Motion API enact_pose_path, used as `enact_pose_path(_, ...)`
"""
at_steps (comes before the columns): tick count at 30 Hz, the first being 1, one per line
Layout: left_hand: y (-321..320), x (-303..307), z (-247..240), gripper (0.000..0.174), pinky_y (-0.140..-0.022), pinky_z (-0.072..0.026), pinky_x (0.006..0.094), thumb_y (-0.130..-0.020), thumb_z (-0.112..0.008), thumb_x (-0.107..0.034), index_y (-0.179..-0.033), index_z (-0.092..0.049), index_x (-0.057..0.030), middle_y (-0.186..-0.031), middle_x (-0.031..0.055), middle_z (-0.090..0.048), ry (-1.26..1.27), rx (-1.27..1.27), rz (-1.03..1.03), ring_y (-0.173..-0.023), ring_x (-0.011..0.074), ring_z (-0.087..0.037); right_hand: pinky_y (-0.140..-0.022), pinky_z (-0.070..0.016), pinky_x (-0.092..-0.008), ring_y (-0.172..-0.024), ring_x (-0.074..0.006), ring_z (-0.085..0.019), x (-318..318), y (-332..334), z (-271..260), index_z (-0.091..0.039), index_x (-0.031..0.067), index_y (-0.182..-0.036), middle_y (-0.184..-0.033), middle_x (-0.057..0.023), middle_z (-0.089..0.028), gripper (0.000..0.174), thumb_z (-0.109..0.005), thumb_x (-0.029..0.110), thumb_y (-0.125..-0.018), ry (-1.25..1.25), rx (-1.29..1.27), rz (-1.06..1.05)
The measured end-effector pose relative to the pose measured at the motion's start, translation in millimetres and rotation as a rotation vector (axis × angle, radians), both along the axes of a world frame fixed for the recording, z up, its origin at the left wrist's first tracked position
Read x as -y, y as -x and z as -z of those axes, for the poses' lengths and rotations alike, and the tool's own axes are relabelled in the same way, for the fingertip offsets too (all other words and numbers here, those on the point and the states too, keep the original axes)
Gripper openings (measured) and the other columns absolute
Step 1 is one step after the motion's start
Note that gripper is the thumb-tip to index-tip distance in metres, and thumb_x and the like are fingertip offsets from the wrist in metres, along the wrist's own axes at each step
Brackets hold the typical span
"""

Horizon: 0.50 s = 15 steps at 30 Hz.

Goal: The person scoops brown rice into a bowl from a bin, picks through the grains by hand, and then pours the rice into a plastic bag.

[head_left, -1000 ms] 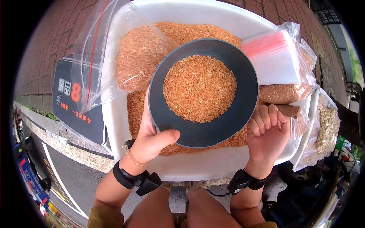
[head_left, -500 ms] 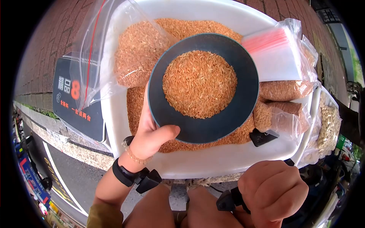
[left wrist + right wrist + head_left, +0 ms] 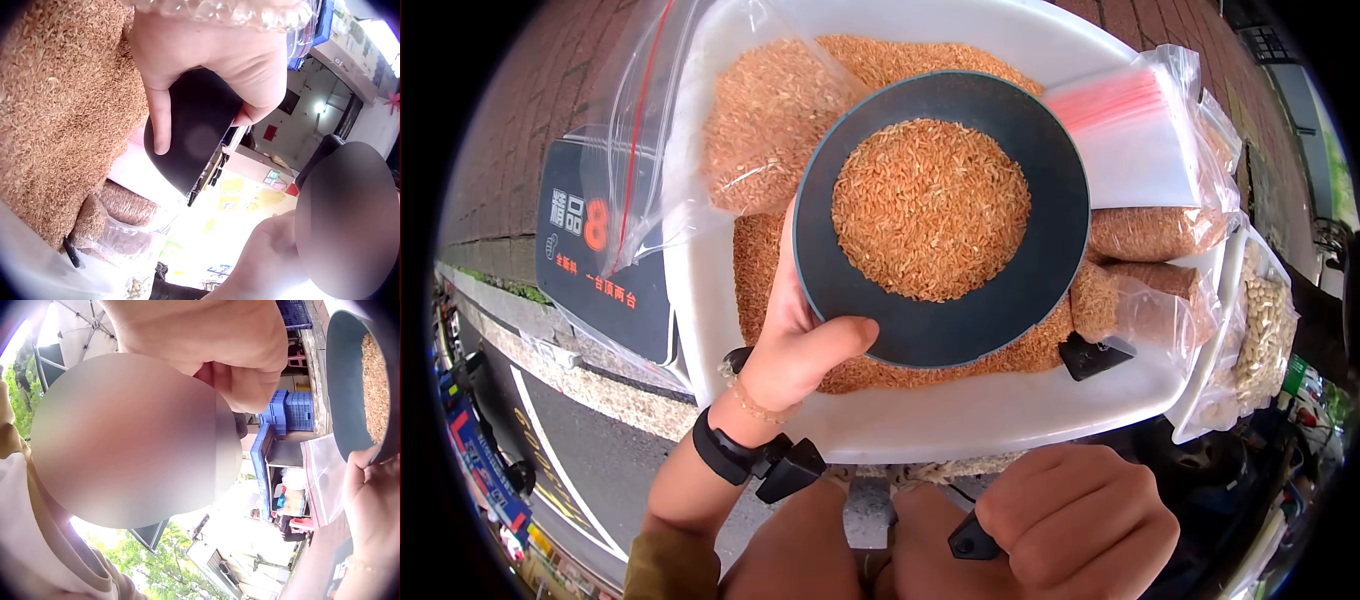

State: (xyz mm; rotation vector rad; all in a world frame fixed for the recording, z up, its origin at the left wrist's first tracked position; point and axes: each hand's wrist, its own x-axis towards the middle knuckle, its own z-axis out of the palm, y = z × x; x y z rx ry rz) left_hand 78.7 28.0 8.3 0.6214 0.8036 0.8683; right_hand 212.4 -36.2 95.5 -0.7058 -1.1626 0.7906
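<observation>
One filled zip bag [image 3: 770,130] at left, over the tub [image 3: 880,430]; keep its loose mouth clear. Next, left hand [image 3: 795,350] gripping bowl [image 3: 960,335] at near-left rim. Held one-sided, so likely to tip right: brace underneath, keep level, move smoothly, or risk spilling grain [image 3: 930,210]. Rim pinched between thumb on top and fingers along outer wall, bowl right of palm, over mid-tub; grain beyond thumb tip, not touching. At near right, right hand [image 3: 1080,515] with fingers curled in, well apart from bowl; nothing visible in grip, can't see inside.

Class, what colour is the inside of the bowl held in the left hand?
The bowl is dark blue-grey inside; the head view shows it best.
</observation>
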Motion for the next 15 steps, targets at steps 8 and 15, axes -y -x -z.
enact_pose_path(8, -1.4, 0.3, 0.9, 0.092, -0.101, -0.0233, 0.0307, -0.058, -0.050, 0.008, -0.138, -0.008, -0.0075, -0.132, 0.0075, -0.031, -0.002, 0.025, -0.004, -0.123, 0.0169, -0.029, -0.040, -0.0298, -0.0270, -0.049, -0.0147, -0.037, -1.8, -13.6, 2.4, -0.046, 0.0085, -0.080, -0.067, -0.0043, -0.045, 0.049, -0.071, 0.048, -0.065, -0.017, -0.104, -0.214)
enact_pose_path(15, -1.4, -0.2, 0.6, 0.092, -0.102, -0.0222, 0.0311, -0.058, -0.050, 0.008, -0.138, -0.007, -0.0071, -0.133, 0.0080, -0.030, 0.000, 0.019, -0.004, -0.124, 0.0173, -0.028, -0.034, -0.0229, -0.0259, -0.038, -0.0132, -0.030, -1.7, 23.9, -10.4, -0.044, 0.0080, -0.070, -0.055, -0.0031, -0.041, 0.046, -0.071, 0.045, -0.067, 0.161, -0.245, 0.243)
